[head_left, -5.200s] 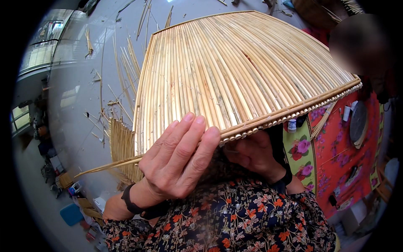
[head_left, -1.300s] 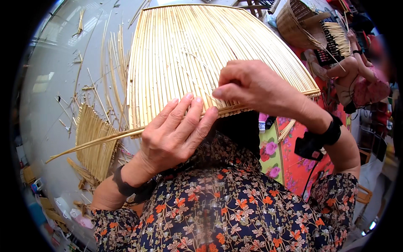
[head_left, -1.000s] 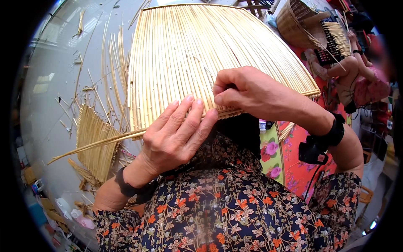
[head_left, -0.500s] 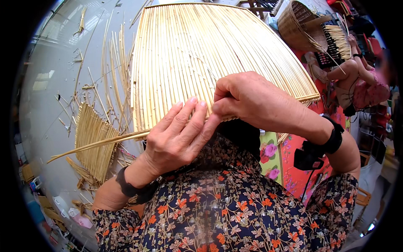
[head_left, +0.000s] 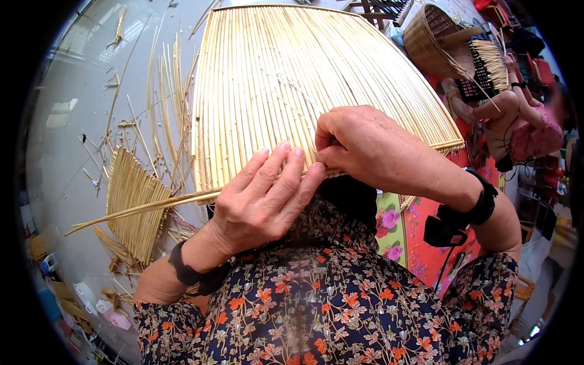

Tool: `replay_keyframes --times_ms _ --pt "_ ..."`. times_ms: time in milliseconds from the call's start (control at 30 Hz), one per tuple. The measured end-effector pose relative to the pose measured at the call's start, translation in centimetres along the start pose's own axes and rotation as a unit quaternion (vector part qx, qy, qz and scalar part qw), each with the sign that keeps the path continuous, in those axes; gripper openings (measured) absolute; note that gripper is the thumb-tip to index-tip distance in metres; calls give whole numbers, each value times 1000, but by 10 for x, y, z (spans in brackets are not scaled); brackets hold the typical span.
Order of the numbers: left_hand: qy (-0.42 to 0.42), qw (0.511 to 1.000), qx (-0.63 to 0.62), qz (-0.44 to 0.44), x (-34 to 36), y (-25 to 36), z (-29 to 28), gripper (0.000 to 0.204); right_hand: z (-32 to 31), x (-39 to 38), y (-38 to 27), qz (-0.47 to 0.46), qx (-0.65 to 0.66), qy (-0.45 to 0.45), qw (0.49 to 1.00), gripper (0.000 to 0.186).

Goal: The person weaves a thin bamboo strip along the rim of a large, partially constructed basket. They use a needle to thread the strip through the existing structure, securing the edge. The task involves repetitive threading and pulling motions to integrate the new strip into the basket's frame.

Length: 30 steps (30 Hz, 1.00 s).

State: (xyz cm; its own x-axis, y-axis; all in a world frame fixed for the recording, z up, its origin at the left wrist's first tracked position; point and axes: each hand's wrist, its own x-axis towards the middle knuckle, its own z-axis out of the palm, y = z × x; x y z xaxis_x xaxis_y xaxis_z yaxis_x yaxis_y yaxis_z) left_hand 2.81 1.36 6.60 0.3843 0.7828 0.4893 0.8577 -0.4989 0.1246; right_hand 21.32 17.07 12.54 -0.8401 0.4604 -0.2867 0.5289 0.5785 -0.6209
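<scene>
A broad fan-shaped panel of pale, parallel reeds (head_left: 292,55) fills the upper middle, banded along its near edge. My left hand (head_left: 261,207) lies over that edge with fingers stretched out flat, thumb hidden. Long reed strands (head_left: 125,213) stick out leftward from beside it. Just right of its fingertips, my right hand (head_left: 365,146) is pinched at the panel's edge, knuckles up; what is between its fingertips is too hidden to tell.
On the grey floor (head_left: 79,152) at left lie a smaller reed panel (head_left: 134,201) and scattered strips. At right are red floral mats (head_left: 429,261), a woven basket (head_left: 426,42) and another person (head_left: 529,134) seated with reeds.
My right hand came from under the panel onto its top, then slid slightly down toward the edge beside my left fingers. The panel has shifted a little, and my left hand stays on it.
</scene>
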Motion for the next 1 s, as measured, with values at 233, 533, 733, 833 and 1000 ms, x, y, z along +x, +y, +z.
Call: replay_keyframes --times_ms 233,533,733,833,1000 --pt "-11 1000 2 -5 0 0 -3 39 0 -6 3 27 127 1 991 16" --pt "-8 1000 2 5 2 -2 -4 38 13 -6 11 25 250 15 968 19" --pt "-13 1000 7 6 1 -3 -4 37 13 -9 14 5 294 25 955 19" --pt "-11 1000 8 9 -3 -4 -3 36 3 -7 10 1 230 4 973 18" --pt "-15 1000 3 4 -2 -4 -6 35 -19 -18 30 1 126 113 986 15"
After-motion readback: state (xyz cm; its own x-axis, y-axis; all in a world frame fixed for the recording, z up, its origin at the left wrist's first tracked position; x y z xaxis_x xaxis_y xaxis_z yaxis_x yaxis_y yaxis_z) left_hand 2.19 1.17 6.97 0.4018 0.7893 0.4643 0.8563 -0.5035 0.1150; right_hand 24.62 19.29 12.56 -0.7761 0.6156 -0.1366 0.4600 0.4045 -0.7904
